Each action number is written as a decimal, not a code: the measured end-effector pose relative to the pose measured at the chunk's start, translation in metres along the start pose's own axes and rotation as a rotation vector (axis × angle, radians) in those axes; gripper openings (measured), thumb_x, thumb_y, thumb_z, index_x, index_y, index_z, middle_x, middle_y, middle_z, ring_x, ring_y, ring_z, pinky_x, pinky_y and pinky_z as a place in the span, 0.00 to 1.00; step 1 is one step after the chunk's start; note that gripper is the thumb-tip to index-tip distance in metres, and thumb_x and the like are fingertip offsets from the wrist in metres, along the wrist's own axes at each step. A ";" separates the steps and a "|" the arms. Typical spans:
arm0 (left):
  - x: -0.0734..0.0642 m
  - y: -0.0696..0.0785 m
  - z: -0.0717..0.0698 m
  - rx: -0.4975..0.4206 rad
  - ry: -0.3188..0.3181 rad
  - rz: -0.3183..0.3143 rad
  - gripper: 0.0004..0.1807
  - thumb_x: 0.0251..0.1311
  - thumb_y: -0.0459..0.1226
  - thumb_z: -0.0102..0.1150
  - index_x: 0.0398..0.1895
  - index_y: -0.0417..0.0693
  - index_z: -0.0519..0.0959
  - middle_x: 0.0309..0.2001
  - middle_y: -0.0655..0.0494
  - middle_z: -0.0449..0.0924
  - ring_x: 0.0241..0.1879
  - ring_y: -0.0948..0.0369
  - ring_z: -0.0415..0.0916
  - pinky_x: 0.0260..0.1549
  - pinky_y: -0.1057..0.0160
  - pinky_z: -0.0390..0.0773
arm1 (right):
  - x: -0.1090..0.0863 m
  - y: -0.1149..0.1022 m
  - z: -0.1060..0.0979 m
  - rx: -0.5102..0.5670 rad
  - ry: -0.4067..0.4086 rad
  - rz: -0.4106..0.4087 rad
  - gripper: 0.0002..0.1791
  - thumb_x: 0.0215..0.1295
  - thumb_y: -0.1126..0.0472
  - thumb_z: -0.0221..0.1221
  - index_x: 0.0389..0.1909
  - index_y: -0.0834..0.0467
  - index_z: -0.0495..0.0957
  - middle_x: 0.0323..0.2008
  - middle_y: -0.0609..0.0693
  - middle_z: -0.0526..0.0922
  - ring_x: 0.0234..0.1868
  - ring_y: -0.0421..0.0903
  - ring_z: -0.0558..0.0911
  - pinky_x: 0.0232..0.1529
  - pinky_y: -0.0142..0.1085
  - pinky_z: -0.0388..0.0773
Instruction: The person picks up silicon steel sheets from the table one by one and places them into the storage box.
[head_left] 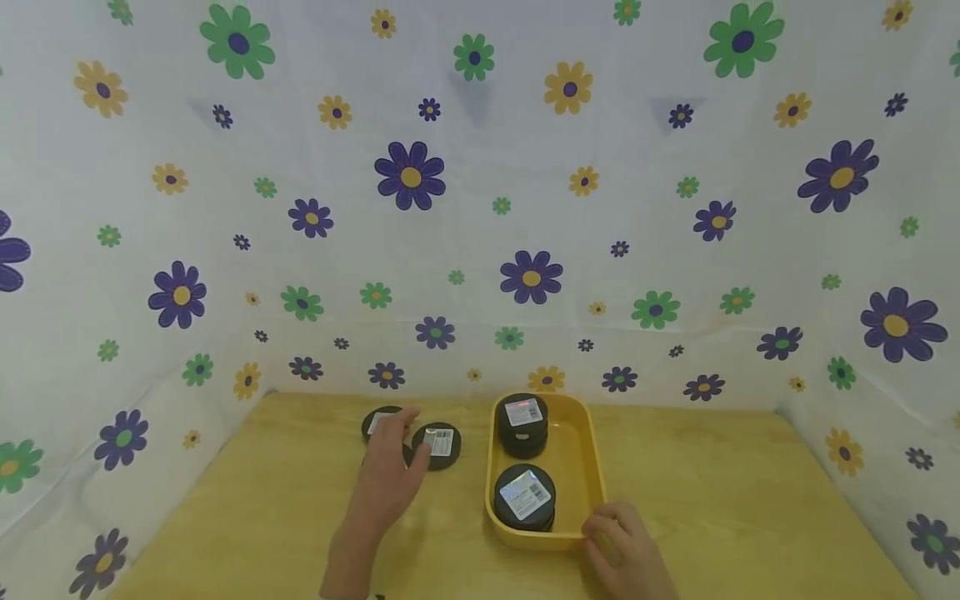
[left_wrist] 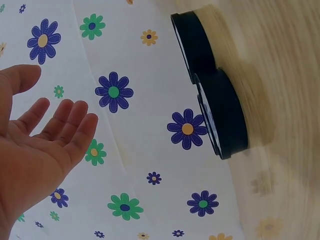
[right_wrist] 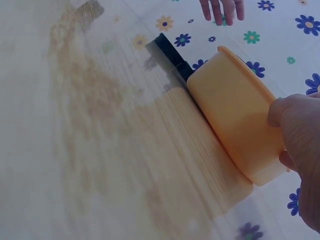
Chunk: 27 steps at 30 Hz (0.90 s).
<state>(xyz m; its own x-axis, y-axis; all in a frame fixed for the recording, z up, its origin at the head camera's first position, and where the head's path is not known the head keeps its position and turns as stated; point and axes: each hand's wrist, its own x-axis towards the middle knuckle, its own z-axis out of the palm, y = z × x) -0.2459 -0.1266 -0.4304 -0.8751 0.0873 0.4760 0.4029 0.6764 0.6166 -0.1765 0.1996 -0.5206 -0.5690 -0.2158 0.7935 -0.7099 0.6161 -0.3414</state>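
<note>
My left hand (head_left: 388,477), fingers loosely spread and holding nothing, hovers over flat round black containers with white labels. One labelled container (head_left: 442,450) lies beside the thumb; another (head_left: 371,423) is partly covered by the fingers. In the left wrist view, the hand (left_wrist: 47,140) stands apart from two containers (left_wrist: 225,112) side by side on the table. My right hand (head_left: 626,550) grips the near right corner of a yellow tray (head_left: 573,475), thumb on its outer wall in the right wrist view. Inside the tray, a far stack (head_left: 522,429) and a near stack (head_left: 525,500) of containers fill the left side.
The light wooden table (head_left: 690,483) carries the tray right of the loose containers. A white flower-printed cloth (head_left: 465,233) stands around the table's back and sides. The tray's raised rim (head_left: 600,471) lies between its inside and the tabletop.
</note>
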 end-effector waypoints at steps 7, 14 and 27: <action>0.000 0.000 0.000 -0.070 -0.063 -0.056 0.25 0.65 0.33 0.58 0.64 0.39 0.68 0.61 0.40 0.69 0.57 0.45 0.72 0.54 0.46 0.75 | -0.007 0.006 0.008 0.020 0.033 -0.033 0.08 0.71 0.54 0.57 0.33 0.52 0.79 0.38 0.46 0.75 0.41 0.41 0.74 0.49 0.22 0.68; 0.002 -0.005 0.000 -0.034 -0.062 -0.091 0.25 0.66 0.34 0.58 0.65 0.40 0.68 0.59 0.41 0.70 0.55 0.48 0.72 0.52 0.47 0.75 | -0.008 0.008 0.011 0.005 0.065 -0.085 0.16 0.74 0.48 0.50 0.32 0.53 0.79 0.37 0.48 0.76 0.40 0.44 0.74 0.49 0.22 0.68; 0.005 -0.017 -0.009 -0.075 0.016 -0.103 0.24 0.64 0.30 0.59 0.63 0.37 0.69 0.57 0.39 0.71 0.54 0.44 0.74 0.53 0.46 0.76 | -0.004 0.011 0.009 -0.037 0.095 -0.122 0.16 0.73 0.48 0.51 0.32 0.53 0.79 0.37 0.48 0.77 0.43 0.42 0.74 0.53 0.20 0.67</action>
<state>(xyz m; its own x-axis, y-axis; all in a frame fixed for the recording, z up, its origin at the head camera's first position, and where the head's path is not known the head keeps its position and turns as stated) -0.2548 -0.1438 -0.4329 -0.9087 0.0075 0.4174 0.3303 0.6242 0.7080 -0.1863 0.2002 -0.5319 -0.4360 -0.2196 0.8727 -0.7547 0.6174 -0.2217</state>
